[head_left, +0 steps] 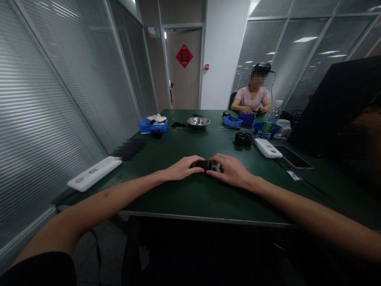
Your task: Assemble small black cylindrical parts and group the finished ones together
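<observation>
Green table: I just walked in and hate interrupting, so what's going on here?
The left hand holds a small black object, too dark to identify, and the right hand is at its other end, at the green table. A metal bowl sits farther off. Across the table, a person in pink has both hands low.

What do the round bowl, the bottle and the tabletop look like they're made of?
Bowl: probably polished metal, going by its silvery, shiny rim and inside.
Bottle: most likely thin clear plastic, smooth and glossy; it is see-through, with a green label.
Tabletop: dark green, smooth and faintly shiny; it could be a laminate or a mat, I can't tell which.
</observation>
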Demonstrator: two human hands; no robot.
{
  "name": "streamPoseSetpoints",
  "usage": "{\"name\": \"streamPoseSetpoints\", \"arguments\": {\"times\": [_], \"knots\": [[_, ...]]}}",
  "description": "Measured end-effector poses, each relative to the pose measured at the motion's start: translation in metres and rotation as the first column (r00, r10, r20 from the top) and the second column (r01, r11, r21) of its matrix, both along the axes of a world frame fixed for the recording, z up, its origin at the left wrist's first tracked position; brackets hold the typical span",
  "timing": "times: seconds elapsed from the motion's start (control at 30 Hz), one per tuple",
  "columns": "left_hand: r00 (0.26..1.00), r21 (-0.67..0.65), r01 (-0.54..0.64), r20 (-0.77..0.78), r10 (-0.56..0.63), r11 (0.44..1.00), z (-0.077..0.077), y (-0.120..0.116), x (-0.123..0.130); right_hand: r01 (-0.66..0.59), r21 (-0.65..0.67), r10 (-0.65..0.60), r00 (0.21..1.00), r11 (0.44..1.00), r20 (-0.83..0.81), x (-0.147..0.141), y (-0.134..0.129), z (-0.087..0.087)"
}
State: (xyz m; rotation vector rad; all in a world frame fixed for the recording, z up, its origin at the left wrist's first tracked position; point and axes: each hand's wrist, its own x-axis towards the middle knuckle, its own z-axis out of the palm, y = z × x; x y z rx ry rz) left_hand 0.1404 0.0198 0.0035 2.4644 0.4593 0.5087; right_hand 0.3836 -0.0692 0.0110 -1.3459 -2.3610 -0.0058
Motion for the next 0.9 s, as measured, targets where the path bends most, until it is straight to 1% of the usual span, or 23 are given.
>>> {"name": "streamPoseSetpoints", "arguments": {"times": [0.1, 0.2, 0.47, 0.67, 0.83, 0.9], "knots": [[1.000, 0.009, -0.001, 0.006, 0.001, 1.000, -0.0016, 0.0006, 0.0002, -0.027, 0.020, 0.027, 1.000, 0.999, -0.002, 0.0003, -0.0003, -0.0003], [1.000, 0.018, 0.005, 0.006, -0.005, 1.000, -0.0027, 0.0015, 0.0002, -0.035, 0.013, 0.035, 0.999, 0.999, -0.002, -0.0001, -0.0011, 0.0008], [1.000, 0.030, 0.014, 0.007, -0.014, 0.999, -0.0009, 0.0007, 0.0004, 0.028, -0.024, -0.028, 1.000, 0.999, 0.004, -0.0013, 0.0004, 0.0018], [0.999, 0.103, 0.048, 0.010, -0.049, 0.993, -0.0024, 0.0003, -0.0007, -0.001, -0.021, 0.001, 1.000, 1.000, -0.014, -0.0010, -0.0006, 0.0024], [0.999, 0.202, 0.025, -0.049, -0.016, 0.979, 0.0009, 0.0009, -0.0047, -0.013, -0.008, 0.013, 1.000, 1.000, -0.009, -0.0025, -0.0014, 0.0025], [0.998, 0.218, 0.026, -0.058, -0.014, 0.976, 0.0011, 0.0013, -0.0059, -0.015, -0.004, 0.015, 1.000, 1.000, -0.005, -0.0024, -0.0013, 0.0018]]}}
